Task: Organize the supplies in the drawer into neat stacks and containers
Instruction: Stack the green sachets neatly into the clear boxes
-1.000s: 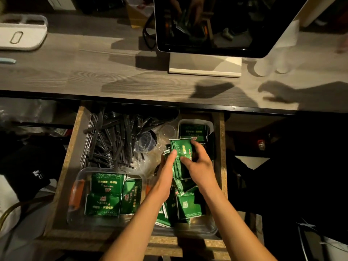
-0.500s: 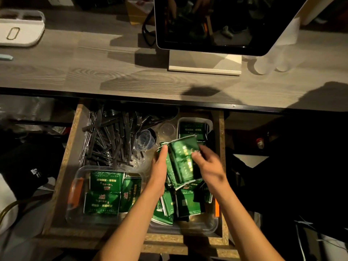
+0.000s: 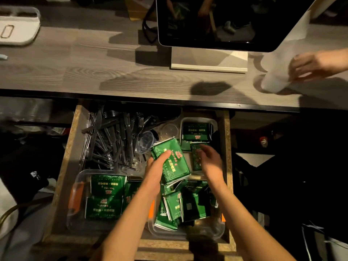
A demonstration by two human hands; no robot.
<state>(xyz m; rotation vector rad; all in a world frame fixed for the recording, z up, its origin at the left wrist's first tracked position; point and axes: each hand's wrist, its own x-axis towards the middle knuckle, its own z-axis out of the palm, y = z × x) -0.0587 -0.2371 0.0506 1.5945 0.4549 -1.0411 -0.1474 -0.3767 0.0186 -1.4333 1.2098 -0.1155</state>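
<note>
Packets in green wrapping were being sorted inside the open drawer [image 3: 227, 147] under the desk [image 3: 94, 72]. A gathered stack of green packets [image 3: 174, 162] was held by the left hand [image 3: 156, 170], with the fingers curled around its left edge, near the middle of the drawer. The right hand [image 3: 209, 161] was seen at about 3 o'clock from the stack, fingers relaxed and apart, holding nothing, just over loose packets. At 6 o'clock a clear container [image 3: 216, 230] held packets in disorder; at 8 o'clock another container [image 3: 79, 219] held flat, neat ones. Black plastic cutlery [image 3: 113, 140] lay at 10 o'clock. For a good result, the stack should probably be squared at its edges, all faces turned one way, before it is laid flat in a container.
</note>
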